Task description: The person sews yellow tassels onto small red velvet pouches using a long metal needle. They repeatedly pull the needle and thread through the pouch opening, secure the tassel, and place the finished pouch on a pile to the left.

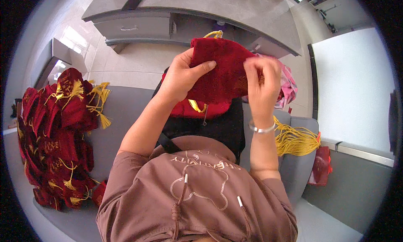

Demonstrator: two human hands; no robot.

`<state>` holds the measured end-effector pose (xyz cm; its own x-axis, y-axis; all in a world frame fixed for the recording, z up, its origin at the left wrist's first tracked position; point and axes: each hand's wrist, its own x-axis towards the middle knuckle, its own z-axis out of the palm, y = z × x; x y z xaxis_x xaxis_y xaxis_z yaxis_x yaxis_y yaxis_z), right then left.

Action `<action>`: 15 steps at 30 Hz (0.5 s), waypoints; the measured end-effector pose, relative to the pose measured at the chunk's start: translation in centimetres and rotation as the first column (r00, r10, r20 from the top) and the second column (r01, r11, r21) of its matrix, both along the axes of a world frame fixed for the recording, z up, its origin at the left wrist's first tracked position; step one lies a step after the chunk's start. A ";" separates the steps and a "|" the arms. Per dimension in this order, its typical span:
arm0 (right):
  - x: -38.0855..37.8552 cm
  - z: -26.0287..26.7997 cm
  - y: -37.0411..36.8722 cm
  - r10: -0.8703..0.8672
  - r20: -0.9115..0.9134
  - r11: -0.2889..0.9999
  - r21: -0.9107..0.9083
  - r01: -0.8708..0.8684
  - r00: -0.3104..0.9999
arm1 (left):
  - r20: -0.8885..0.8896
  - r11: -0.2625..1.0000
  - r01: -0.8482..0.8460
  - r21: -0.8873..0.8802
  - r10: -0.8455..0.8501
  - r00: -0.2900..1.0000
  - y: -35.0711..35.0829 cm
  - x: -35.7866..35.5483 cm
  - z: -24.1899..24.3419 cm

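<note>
Above my lap I hold up a dark red velvet pouch [220,72] with gold markings near its right side. My left hand [182,75] grips its left edge, thumb lying across the front. At the right edge my right hand [264,75] pinches the cloth, its fingertips slightly blurred. A twisted gold cord [214,34] shows over the pouch's top edge. Below it, more red cloth [201,111] rests on my lap with a yellow cord [196,106] on it. What lies behind the pouch is hidden.
A large heap of red velvet pouches [59,138] with gold tassels covers the grey sofa [113,109] to my left. On the right armrest lies a bundle of yellow cords [297,141]. Ahead stands a grey table [201,2] with drawers. Pink patterned fabric [288,81] sits beyond my right hand.
</note>
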<state>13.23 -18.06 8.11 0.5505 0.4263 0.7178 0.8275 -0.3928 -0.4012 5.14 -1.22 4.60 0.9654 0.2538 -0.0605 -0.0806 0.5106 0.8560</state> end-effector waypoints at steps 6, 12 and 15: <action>-6.7 -3.1 -1.8 0.067 -0.347 0.952 -0.259 -0.164 0.936 | 0.043 0.999 -0.036 -0.038 0.038 0.998 0.3 0.8 0.0; -7.5 -5.2 -1.0 0.068 -0.331 0.965 -0.219 -0.147 0.941 | 0.059 0.996 -0.046 -0.074 0.051 0.997 0.2 1.3 0.2; -7.5 -5.2 -1.0 -0.006 -0.154 0.946 -0.320 -0.044 0.988 | 0.074 0.995 -0.068 -0.068 0.073 0.995 0.2 1.3 0.1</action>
